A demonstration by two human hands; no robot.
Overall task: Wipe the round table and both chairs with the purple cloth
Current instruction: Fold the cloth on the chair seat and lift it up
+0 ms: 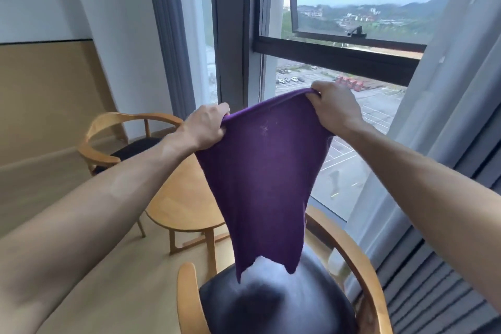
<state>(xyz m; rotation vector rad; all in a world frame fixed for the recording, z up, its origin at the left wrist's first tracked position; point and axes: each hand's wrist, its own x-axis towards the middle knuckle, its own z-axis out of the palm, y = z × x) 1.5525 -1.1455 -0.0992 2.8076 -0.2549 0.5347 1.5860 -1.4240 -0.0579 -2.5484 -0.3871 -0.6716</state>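
- Right now I see the purple cloth [260,171] held up in the air, stretched by its top edge between both hands and hanging down in front of me; its lower edge dangles just above the dark seat of the near chair [273,304].
- My left hand [207,127] has its fingers curled round the cloth's upper left corner, bunching the fabric there.
- My right hand [334,110] grips the upper right corner the same way, a little higher than the left.
- The round table [179,198], in light wood, stands below and behind the cloth, partly hidden by it, between the two chairs.
- The far chair [113,141], with a curved wooden back and dark seat, sits beyond the table, close to the wall.
- Behind everything I see a tall window [339,43] with one pane tilted open, and curtains [444,106] along the right.
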